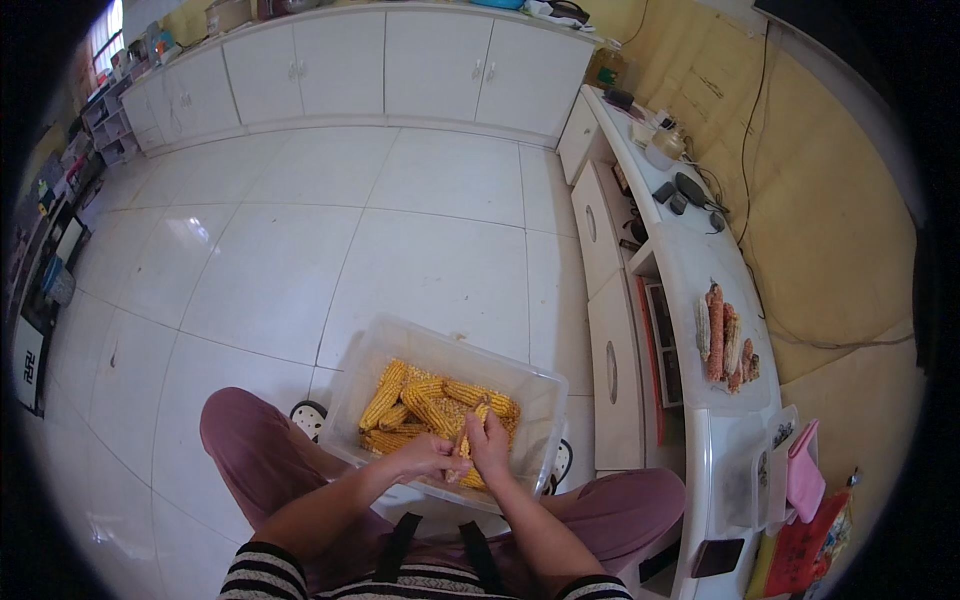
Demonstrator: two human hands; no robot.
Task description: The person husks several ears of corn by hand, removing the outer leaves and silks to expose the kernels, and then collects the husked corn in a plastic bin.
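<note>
Between my knees stands a translucent plastic tub (536, 390) with several ears of dried yellow corn (426, 409) and loose kernels (450, 411) in it. Above its near right part, my right hand (489, 448) grips a partly stripped corn cob (465, 444), whose yellow top shows past the fingers. My left hand (431, 457) is on the same cob, at its lower end. The fingers hide much of the cob, and whether a second piece lies between the hands is too small to tell.
To the right runs a white cabinet (701, 442) with stripped cobs (716, 330) on a clear sheet. A dark phone (718, 558), plastic boxes (739, 491) and a pink cloth (804, 469) are nearer. White cupboards (341, 67) line the far wall beyond the tiled floor (277, 262).
</note>
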